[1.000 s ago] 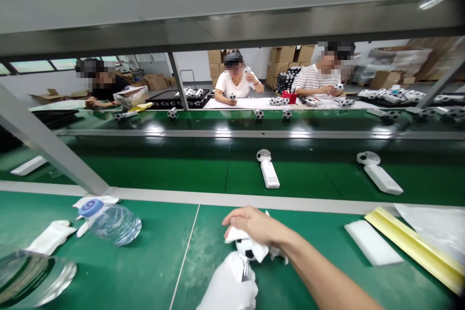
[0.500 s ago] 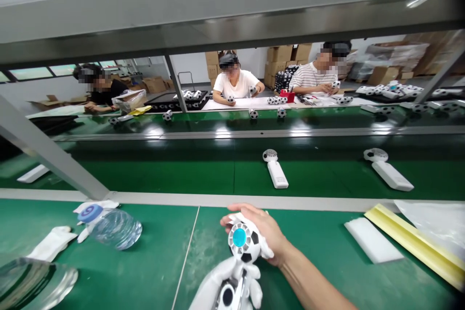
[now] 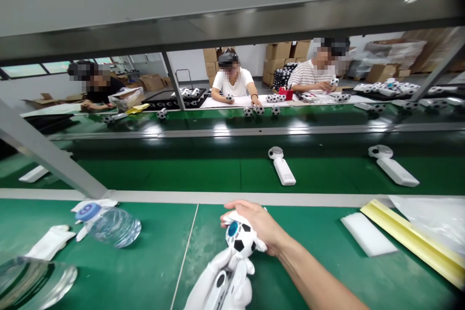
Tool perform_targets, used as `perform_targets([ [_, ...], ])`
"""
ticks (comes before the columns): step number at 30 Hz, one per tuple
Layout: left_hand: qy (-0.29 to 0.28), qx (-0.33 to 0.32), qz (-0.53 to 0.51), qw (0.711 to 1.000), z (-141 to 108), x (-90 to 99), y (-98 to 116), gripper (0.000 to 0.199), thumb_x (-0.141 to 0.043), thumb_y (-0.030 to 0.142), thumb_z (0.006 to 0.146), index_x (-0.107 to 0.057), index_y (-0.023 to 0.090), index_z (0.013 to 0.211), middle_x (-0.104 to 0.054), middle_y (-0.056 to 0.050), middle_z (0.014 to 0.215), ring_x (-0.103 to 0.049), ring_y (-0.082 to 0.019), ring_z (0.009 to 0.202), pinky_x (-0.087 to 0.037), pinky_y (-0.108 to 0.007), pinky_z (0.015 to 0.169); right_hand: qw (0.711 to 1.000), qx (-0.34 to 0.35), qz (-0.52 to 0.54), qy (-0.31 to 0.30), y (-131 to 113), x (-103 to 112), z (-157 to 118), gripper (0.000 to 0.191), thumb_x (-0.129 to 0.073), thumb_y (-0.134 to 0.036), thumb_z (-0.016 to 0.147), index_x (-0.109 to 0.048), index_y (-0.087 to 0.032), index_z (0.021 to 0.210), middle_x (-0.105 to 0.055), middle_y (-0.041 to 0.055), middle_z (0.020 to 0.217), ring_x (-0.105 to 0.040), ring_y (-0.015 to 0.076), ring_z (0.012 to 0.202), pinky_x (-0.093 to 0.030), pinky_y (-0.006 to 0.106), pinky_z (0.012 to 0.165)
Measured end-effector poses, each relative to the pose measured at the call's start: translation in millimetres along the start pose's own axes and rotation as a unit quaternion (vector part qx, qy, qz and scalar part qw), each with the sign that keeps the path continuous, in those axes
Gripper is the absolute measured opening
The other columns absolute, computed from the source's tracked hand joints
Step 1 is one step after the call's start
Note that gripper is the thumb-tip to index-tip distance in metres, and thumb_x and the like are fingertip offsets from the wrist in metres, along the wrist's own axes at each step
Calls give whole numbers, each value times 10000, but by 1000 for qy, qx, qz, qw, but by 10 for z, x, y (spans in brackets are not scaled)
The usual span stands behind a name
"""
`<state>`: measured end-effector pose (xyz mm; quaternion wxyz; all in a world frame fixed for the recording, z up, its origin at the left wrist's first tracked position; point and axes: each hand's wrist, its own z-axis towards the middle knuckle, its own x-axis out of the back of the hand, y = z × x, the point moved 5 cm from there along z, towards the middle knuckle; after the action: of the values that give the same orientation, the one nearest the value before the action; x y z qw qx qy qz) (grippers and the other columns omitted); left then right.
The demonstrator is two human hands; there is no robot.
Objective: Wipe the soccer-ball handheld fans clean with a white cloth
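Note:
My left hand (image 3: 204,285), in a white glove, is closed around the handle of a handheld fan (image 3: 241,241). The fan's round head has a white and black football pattern, with a blue disc in its grille. My bare right hand (image 3: 268,228) cups the far side of the head, pressing a crumpled white cloth (image 3: 260,245) against it. Whether that cloth is a loose glove I cannot tell. The fan's handle shows a black oval and dark lettering between my gloved fingers.
On the left lie a water bottle (image 3: 114,227), white gloves (image 3: 51,243) and a clear round object (image 3: 39,283). To the right are a white foam block (image 3: 368,234) and a yellow strip (image 3: 410,242). Fans (image 3: 284,170) lie on the green conveyor (image 3: 203,174). Three co-workers sit beyond.
The fan's head has turned, so its blue disc now faces left and more of the pattern shows. Across the conveyor, a co-worker's hand has reached down to a fan on the far belt.

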<state>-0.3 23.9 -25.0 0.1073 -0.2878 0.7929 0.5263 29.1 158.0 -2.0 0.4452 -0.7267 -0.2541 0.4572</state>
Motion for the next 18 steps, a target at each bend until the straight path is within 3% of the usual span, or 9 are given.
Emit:
perform_targets([
  [3,2,-1,7,1000,-12,9,23,381,-481,446,881,-511,140,1107,-574,-63,932,-567,-135,727,-513,-283,605,987,-55,146,-37,76,-11,43,343,-644,-360,768,-583,-107,991,-676,137,832,-651,271,818,-476,334,665],
  [6,0,9,14,1000,9,27,49,395,-471,462,882,-514,135,1099,-576,-60,911,-565,-130,707,-511,-277,590,968,-64,242,-21,174,-66,39,330,-710,-282,716,-599,-107,971,-672,120,838,-651,260,819,-491,344,693],
  [9,-2,20,17,1000,27,45,67,368,-470,453,884,-528,142,1073,-578,-58,904,-561,-127,706,-510,-274,591,947,-66,312,38,305,-107,39,308,-716,-242,704,-604,-122,965,-678,102,862,-654,222,786,-507,329,697],
  [13,-4,29,16,999,29,58,63,372,-466,459,884,-525,149,1083,-578,-64,923,-563,-134,724,-513,-284,603,942,-50,311,119,395,-36,70,297,-708,-264,699,-605,-118,935,-688,114,822,-659,224,687,-520,313,597],
  [16,-1,30,8,1000,35,64,58,367,-472,450,885,-525,143,1081,-577,-62,921,-564,-132,724,-512,-283,609,922,21,313,226,290,155,43,294,-708,-217,683,-592,-140,942,-693,106,857,-664,232,789,-535,316,695],
  [18,4,30,1,1000,45,56,56,342,-483,426,886,-531,138,1065,-575,-55,913,-563,-126,719,-509,-277,615,915,66,303,260,155,228,-14,270,-667,-235,725,-574,-154,965,-692,111,897,-654,241,868,-521,346,796],
])
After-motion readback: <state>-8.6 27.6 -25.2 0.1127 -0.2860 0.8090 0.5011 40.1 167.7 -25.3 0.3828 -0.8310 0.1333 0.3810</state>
